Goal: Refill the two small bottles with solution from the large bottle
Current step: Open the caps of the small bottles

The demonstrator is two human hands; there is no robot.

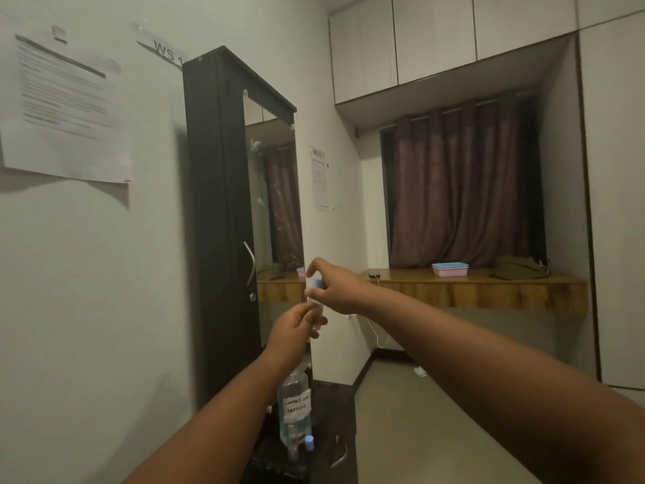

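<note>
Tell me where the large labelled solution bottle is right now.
In the head view, the large bottle stands low at centre on the dark cabinet top, under the left hand, with a small blue-capped bottle beside its base.

— Pale walls, dimly lit. Printed sheet taped up at far left, smaller notice further along.

— Tall dark cabinet against the wall, mirrored door, curved metal handle.

— White overhead cupboards across the top right.

— Maroon curtain drawn shut in the recess beneath.

— Wooden ledge below the curtain, with pink and blue trays stacked on it. Phone near its left end, white cable hanging down.

— Plain beige floor.
</note>
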